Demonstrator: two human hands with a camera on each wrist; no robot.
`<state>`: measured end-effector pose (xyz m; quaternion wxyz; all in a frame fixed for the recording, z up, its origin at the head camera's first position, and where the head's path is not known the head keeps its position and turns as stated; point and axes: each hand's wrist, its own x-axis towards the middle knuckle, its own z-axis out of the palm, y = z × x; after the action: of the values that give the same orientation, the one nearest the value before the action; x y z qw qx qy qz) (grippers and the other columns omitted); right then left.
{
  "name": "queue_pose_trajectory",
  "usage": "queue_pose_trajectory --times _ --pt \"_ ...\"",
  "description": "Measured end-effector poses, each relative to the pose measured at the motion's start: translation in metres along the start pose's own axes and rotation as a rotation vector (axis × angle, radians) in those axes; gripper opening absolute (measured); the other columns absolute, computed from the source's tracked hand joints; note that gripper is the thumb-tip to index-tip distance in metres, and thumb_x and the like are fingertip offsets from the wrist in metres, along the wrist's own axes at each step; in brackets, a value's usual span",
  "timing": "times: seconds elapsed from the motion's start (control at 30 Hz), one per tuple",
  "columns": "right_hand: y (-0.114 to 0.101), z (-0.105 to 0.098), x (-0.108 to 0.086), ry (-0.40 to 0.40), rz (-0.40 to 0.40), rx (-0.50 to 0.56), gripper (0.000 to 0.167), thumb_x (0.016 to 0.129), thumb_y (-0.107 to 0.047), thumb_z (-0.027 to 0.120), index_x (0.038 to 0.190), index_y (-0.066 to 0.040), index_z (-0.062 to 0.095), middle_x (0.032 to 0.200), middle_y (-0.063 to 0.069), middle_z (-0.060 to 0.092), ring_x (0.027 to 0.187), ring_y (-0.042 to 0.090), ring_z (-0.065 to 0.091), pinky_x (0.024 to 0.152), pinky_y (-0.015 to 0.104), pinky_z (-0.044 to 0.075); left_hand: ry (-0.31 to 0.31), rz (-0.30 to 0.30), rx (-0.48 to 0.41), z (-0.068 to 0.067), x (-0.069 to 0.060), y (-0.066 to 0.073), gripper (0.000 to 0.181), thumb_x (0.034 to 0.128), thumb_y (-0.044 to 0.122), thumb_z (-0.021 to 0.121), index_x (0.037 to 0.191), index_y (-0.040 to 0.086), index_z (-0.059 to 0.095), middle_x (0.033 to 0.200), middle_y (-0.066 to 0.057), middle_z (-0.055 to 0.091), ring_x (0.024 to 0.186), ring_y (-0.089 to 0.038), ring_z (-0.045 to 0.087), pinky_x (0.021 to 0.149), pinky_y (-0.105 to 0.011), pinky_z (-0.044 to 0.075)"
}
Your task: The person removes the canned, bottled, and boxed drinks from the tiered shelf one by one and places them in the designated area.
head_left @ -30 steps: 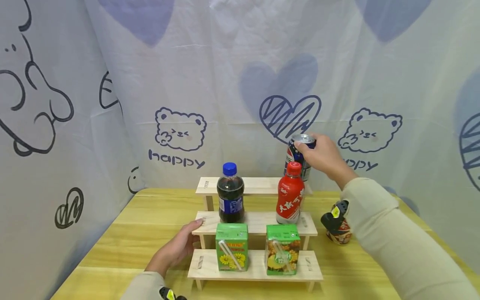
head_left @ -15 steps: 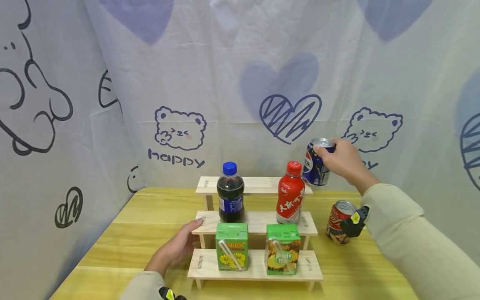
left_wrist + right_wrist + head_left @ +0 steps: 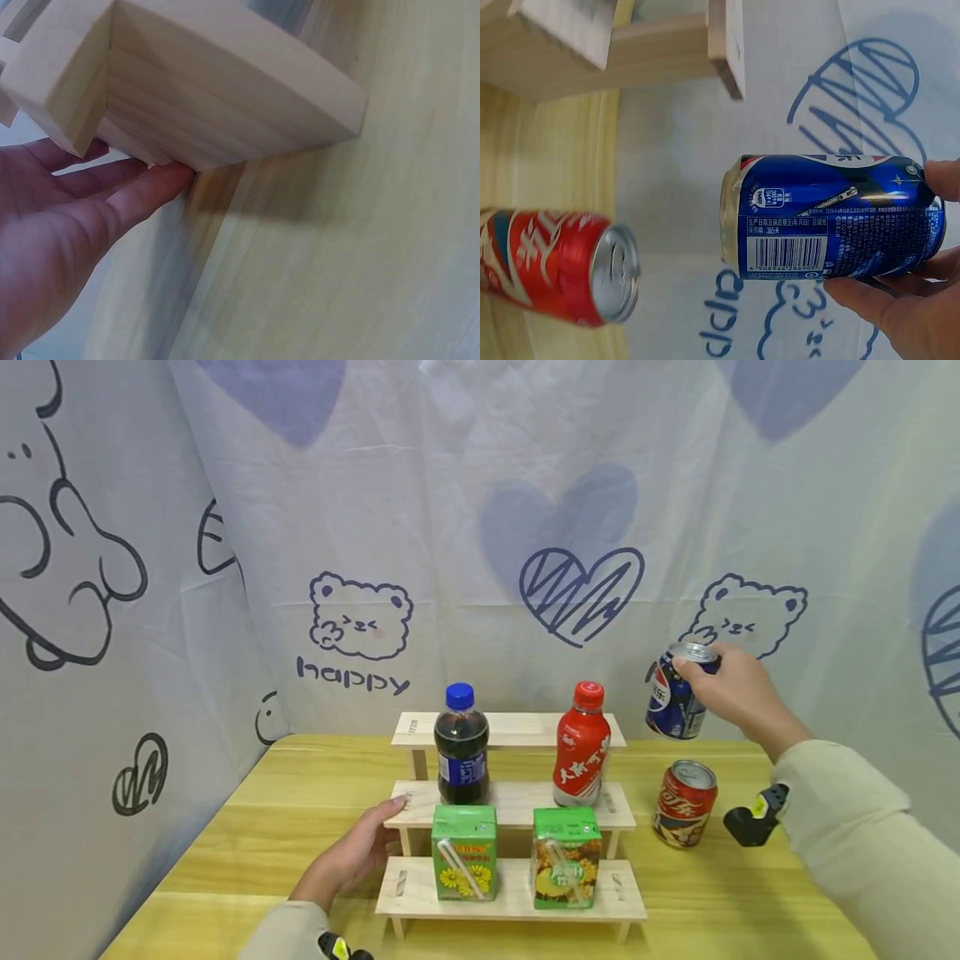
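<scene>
The right hand (image 3: 750, 693) grips a blue can (image 3: 675, 697) near its top, holding it in the air above the table, right of the wooden rack's top shelf (image 3: 517, 731). In the right wrist view the thumb and fingers (image 3: 922, 307) go round the top end of the blue can (image 3: 832, 217). The left hand (image 3: 352, 856) holds the left end of the middle shelf (image 3: 510, 817), thumb on top; in the left wrist view its fingers (image 3: 150, 187) touch the wood (image 3: 217, 90). Below the blue can, a red can (image 3: 684, 803) stands on the table.
On the middle shelf stand a dark bottle with a blue cap (image 3: 462, 747) and a red bottle (image 3: 582, 747). Two green drink boxes (image 3: 465, 853) (image 3: 566, 858) sit on the bottom shelf. A patterned cloth (image 3: 465, 527) hangs behind the wooden table (image 3: 247, 827).
The right hand has carried the blue can rightward and slightly down, away from above the top shelf. The red can, covered in part before, now shows fully. The left hand has stayed put.
</scene>
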<state>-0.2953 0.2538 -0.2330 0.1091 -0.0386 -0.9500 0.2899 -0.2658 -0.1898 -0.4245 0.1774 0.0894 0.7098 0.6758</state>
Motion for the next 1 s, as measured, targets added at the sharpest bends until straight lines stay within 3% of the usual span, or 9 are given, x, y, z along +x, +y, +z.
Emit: queue_pose_trajectory --times 0.13,0.27,0.5,0.73,1.0 --pt "0.015 -0.007 -0.002 0.004 0.019 -0.011 0.087 0.095 -0.057 0.033 0.146 0.010 0.011 0.141 0.039 0.025 0.124 0.056 0.031 0.097 0.065 0.034 -0.009 0.007 0.006 0.001 0.000 0.000 0.077 0.0942 0.055 0.035 0.145 0.000 0.017 0.137 -0.031 0.031 0.122 -0.038 0.043 0.100 -0.050 0.041" --pt "0.032 -0.012 -0.005 0.011 0.018 -0.008 0.086 0.096 -0.056 0.033 0.144 0.012 0.012 0.135 0.041 0.032 0.119 0.055 0.037 0.094 0.064 0.038 -0.006 0.004 0.000 -0.002 0.003 -0.004 0.075 0.0944 0.054 0.034 0.145 0.002 0.018 0.138 -0.031 0.031 0.122 -0.039 0.043 0.100 -0.050 0.042" --pt "0.061 -0.017 -0.012 0.029 0.019 -0.002 0.076 0.096 -0.052 0.035 0.130 0.016 0.035 0.115 0.035 0.047 0.097 0.043 0.050 0.071 0.047 0.049 -0.026 -0.001 -0.011 -0.017 0.020 -0.029 0.067 0.0979 0.054 0.027 0.147 0.010 0.017 0.140 -0.025 0.031 0.122 -0.034 0.044 0.099 -0.046 0.043" --pt "0.085 -0.015 -0.017 0.047 0.061 -0.026 0.072 0.097 -0.048 0.037 0.126 0.018 0.036 0.112 0.036 0.046 0.095 0.045 0.050 0.068 0.046 0.049 -0.042 0.005 -0.005 -0.029 0.036 -0.052 0.067 0.0970 0.056 0.026 0.147 0.013 0.018 0.141 -0.024 0.031 0.123 -0.035 0.043 0.095 -0.048 0.045" --pt "0.115 -0.005 -0.026 0.066 0.061 -0.020 0.070 0.096 -0.047 0.041 0.121 0.018 0.040 0.109 0.039 0.049 0.092 0.046 0.053 0.064 0.045 0.049 -0.028 -0.007 -0.015 -0.031 0.039 -0.055 0.067 0.0971 0.056 0.027 0.147 0.013 0.018 0.141 -0.023 0.032 0.123 -0.035 0.043 0.095 -0.049 0.046"
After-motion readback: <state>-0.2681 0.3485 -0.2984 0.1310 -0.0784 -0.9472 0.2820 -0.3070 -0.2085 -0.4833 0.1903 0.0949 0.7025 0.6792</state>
